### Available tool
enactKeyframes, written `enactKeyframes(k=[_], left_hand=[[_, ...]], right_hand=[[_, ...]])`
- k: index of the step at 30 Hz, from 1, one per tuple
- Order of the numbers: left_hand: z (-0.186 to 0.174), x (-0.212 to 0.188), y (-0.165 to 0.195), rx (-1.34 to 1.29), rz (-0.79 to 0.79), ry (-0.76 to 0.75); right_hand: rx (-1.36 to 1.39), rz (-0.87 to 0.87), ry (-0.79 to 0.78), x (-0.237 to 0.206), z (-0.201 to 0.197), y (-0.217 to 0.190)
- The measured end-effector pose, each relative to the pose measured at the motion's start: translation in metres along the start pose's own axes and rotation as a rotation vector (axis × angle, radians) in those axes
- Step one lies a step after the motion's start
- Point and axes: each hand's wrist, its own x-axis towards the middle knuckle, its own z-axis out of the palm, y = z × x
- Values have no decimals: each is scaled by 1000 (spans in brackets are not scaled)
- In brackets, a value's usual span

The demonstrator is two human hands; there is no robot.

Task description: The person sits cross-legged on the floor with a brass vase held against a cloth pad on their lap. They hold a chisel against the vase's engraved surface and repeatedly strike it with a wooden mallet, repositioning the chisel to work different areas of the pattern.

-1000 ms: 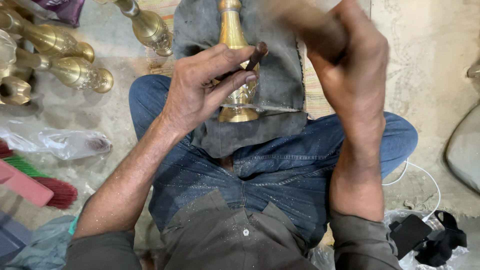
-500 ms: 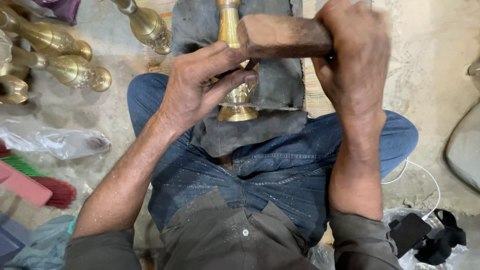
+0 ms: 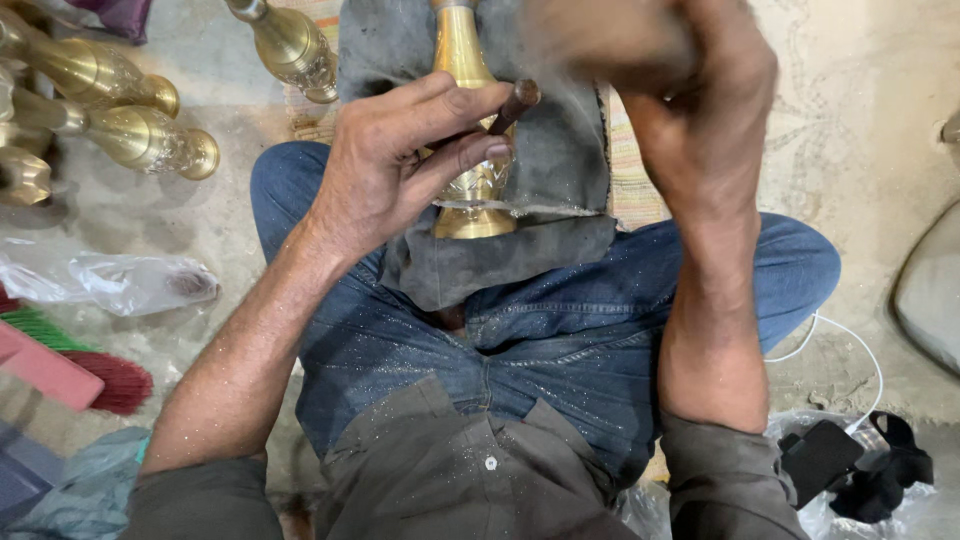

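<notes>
Gripping chisel (image 3: 515, 103) and blurred mallet (image 3: 590, 35), hands over brass vase (image 3: 465, 120), more vases (image 3: 150, 140) beside.

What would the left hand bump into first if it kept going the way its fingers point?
The left hand points right, across the brass vase. Its fingers already hold a small dark tool; beyond that lies the grey cloth, probably first, though depth is unclear.

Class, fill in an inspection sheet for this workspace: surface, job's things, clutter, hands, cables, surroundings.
Surface: dark grey cloth over the lap, on a dusty floor.
Job's things: brass vase lying on the cloth; thin brown tool set against it.
Clutter: more brass vases on the floor, plastic bag, red brush.
Hands: left hand pinches the tool; right hand raised, blurred, grip unclear.
Cables: white cable beside the knee.
Surroundings: black strap.
</notes>
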Motion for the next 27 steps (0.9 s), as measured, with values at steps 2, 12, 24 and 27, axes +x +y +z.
enactKeyframes(k=[2, 12, 24, 27], left_hand=[[0, 1, 0, 27, -16, -11], [-5, 3, 0, 37, 18, -39], [-8, 8, -4, 30, 71, -71], [-9, 8, -5, 29, 56, -94]], right_hand=[[351, 344, -102, -2, 6, 5], [361, 400, -123, -9, 14, 22], [386, 355, -94, -9, 18, 27], [389, 348, -93, -9, 19, 29]])
